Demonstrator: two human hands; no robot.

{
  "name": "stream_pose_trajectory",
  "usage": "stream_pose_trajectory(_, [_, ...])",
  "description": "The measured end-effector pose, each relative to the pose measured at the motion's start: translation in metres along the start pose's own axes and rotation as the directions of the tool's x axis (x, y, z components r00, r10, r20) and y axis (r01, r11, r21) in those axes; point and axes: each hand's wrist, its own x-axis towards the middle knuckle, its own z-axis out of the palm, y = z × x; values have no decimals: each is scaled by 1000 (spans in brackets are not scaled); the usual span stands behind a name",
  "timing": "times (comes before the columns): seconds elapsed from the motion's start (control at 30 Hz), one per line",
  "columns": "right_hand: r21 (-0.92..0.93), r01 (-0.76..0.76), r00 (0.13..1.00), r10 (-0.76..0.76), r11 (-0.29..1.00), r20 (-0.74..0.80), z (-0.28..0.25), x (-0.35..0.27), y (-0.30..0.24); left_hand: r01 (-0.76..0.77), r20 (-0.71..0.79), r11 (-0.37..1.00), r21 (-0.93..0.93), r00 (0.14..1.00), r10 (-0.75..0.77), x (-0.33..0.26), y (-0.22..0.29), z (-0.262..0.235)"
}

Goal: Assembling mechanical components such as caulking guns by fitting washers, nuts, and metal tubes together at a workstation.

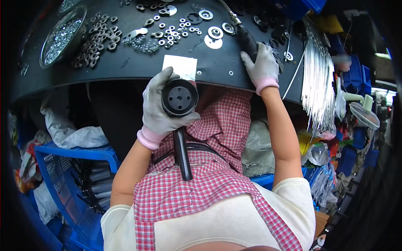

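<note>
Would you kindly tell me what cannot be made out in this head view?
- Black tool: its grip is hidden under the right hand.
- Black round part: its rear is covered by the left hand.
- Small washers and nuts: too small to tell types.
- Bowl: bent near the rim, contents unclear.

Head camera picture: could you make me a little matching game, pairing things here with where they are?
Things:
1. black round part with a handle
2. dark tool
3. bowl of small metal pieces
4. blue crate

Places:
A. under the right hand, on the bench
B. low on the left, beside the lap
C. held in the left hand
D. far left of the black bench

Pairs: 1-C, 2-A, 3-D, 4-B
</note>
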Motion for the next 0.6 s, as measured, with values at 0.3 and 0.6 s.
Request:
stream_pose_trajectory(0.3, [967, 188, 944, 240, 174, -226, -54, -45, 7, 18, 1, 998, -60, 1000, -18, 8, 2, 5])
stream_pose_trajectory(0.6, [607, 50, 997, 2, -793, -80, -91, -42, -79, -7, 52, 997, -72, 999, 10, 9, -1, -1])
